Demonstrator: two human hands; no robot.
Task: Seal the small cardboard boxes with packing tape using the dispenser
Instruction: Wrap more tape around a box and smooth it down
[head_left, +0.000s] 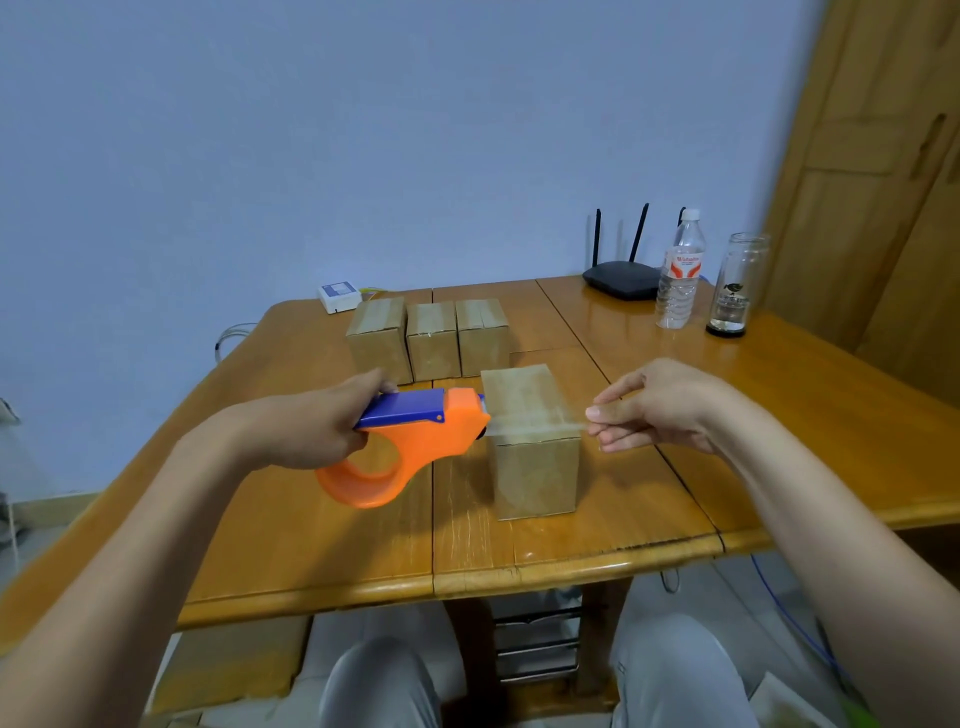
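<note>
Our left hand (317, 426) grips the orange and blue tape dispenser (410, 441) by its handle, its mouth just beside the near box (535, 441), which stands between our two hands on the tabletop (649, 499). Our right hand (660, 405) pinches the free end of the clear tape (540, 418), and the strip runs from the dispenser across the box's top to those fingers; whether it already touches the cardboard we cannot quite tell, since the film is nearly invisible here. Beyond the left hand, three more boxes (431, 338) sit in a row, apparently taped.

We judge the box light and fairly stiff, likely to slide on the glossy wood if pulled sideways, so pressing down on its top should steady it. The tape is thin, limp and sticky; holding it taut at the very end should keep it from folding onto itself. The dispenser is rigid plastic, best held at the loop handle, away from the cutting edge.
</note>
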